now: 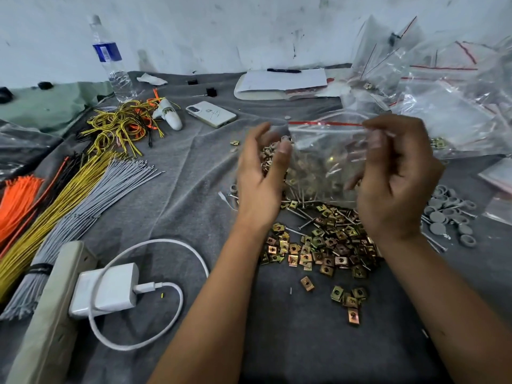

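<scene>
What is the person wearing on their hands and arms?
Nothing that shows. The left hand and the right hand have no gloves, and no rings are visible. The left forearm and the right forearm are bare down to the picture's edge, with no sleeves, watch or bracelet. The nails that show look short and unpainted.

Centre: right hand [396, 176] pinches the top corner of a clear zip bag [324, 159] with a red seal strip, screws and clips inside. Left hand [260, 173] cups small metal parts [268, 154] at the bag's 9 o'clock edge. Brass clip nuts [327, 245] heaped on grey cloth [194, 189] at 6 o'clock. Wire bundles [69, 195] at 9, white charger [106, 289] at 7, phone [211, 114] at 11.
</scene>
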Demonstrator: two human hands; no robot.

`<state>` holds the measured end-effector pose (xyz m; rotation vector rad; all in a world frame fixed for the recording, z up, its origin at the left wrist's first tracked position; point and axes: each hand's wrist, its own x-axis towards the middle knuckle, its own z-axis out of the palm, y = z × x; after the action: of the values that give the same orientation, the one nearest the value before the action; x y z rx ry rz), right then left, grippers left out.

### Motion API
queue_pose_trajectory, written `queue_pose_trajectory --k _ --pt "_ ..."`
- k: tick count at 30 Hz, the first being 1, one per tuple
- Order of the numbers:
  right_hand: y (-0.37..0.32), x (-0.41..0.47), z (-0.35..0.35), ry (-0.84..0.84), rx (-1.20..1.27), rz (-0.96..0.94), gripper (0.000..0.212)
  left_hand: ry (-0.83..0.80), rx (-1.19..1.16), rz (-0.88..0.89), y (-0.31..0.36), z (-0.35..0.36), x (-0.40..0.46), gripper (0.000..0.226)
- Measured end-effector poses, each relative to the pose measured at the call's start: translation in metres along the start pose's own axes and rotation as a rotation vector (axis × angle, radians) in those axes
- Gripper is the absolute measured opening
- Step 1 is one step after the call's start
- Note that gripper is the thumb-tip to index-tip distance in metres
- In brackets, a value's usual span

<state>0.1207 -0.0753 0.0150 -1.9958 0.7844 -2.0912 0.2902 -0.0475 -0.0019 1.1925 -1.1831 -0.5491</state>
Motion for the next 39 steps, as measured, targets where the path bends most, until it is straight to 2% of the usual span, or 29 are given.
queue_pose_trajectory --k 3,6,8,10,15,17,19,22,24,29,34,37,39 --pt "0.001 0.005 -0.004 0.071 0.057 0.056 0.013 -0.200 -0.047 0.008 0.000 0.004 -0.003 0.049" --pt "0.001 0.009 -0.004 0.098 0.143 0.162 0.012 -0.295 -0.047 0.025 -0.002 0.006 -0.004 0.031" --pt "0.003 0.009 -0.003 0.079 0.160 0.234 0.014 -0.274 -0.005 0.040 -0.003 0.008 -0.004 0.017" --pt "0.004 0.008 0.000 0.013 0.192 0.336 0.020 -0.234 -0.001 -0.001 -0.005 0.010 -0.004 0.025" --pt "0.013 -0.002 0.008 -0.374 0.067 0.698 0.035 -0.024 -0.201 -0.177 -0.004 0.009 0.002 0.033" --pt "0.018 -0.005 0.010 -0.412 0.041 0.711 0.027 0.023 -0.287 -0.244 -0.002 0.009 0.003 0.034" --pt "0.021 -0.006 0.011 -0.348 0.038 0.707 0.023 0.033 -0.351 -0.300 0.000 0.009 0.002 0.035" --pt "0.024 -0.007 0.008 -0.265 -0.025 0.675 0.024 0.041 -0.344 -0.319 0.005 0.012 0.001 0.035" --pt "0.025 -0.006 0.005 -0.273 0.029 0.683 0.023 0.058 -0.340 -0.322 0.005 0.011 0.000 0.032" --pt "0.020 0.001 -0.002 -0.566 0.229 0.783 0.026 0.154 -0.481 -0.346 0.008 -0.006 0.008 0.022" --pt "0.023 0.005 -0.007 -0.635 0.275 0.843 0.032 0.349 -0.333 -0.285 -0.002 -0.013 0.014 0.019" --pt "0.025 0.010 -0.015 -0.758 0.338 0.887 0.030 0.321 -0.358 -0.293 -0.005 -0.017 0.016 0.023" --pt "0.027 0.010 -0.017 -0.750 0.348 0.911 0.026 0.238 -0.394 -0.309 -0.005 -0.018 0.016 0.022"
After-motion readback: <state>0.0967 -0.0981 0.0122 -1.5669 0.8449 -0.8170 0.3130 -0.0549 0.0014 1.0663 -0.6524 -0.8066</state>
